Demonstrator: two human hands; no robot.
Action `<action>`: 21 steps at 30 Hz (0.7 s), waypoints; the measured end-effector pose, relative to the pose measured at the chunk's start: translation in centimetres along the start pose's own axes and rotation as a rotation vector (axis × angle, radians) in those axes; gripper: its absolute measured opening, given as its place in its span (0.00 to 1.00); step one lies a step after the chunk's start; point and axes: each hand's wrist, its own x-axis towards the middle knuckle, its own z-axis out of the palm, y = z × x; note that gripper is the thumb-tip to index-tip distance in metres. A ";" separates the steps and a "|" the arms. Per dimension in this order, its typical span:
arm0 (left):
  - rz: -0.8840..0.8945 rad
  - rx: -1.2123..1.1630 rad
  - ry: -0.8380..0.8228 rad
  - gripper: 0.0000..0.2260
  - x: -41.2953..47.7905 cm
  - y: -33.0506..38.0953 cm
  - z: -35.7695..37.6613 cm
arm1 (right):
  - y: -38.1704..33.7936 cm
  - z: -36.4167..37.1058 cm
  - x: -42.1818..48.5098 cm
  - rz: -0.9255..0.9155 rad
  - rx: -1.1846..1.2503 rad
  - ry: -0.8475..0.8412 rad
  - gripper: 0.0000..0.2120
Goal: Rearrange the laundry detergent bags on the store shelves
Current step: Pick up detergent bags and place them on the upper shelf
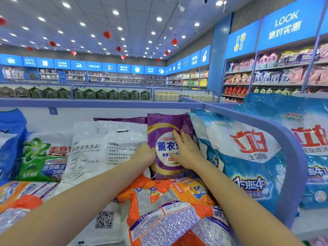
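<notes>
A bright store; the blue-railed shelf (106,103) is packed full. The purple detergent bag (165,125) stands upright at the back, straight ahead of both hands. The left hand (144,154) grips its left edge; the right hand (184,150) lies flat, fingers straight, on its front. A white bag (106,139) and a blue bag (248,148) press on both sides.

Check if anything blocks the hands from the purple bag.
Nothing visible. Left hand grips the purple bag by its left edge; right hand lies flat on its front. Orange bag overlaps its bottom.
</notes>
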 end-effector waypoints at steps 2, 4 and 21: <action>-0.047 -0.132 -0.049 0.07 0.0 0.1 0.0 | 0.1 0.3 0.3 0.024 -0.008 0.023 0.37; -0.110 -0.283 -0.099 0.08 -0.1 0.3 -0.2 | -0.1 0.2 0.3 0.063 0.016 0.116 0.35; 0.128 0.041 -0.170 0.06 -4.2 3.2 -11.5 | -2.4 -3.8 -2.6 -0.291 0.017 -0.075 0.28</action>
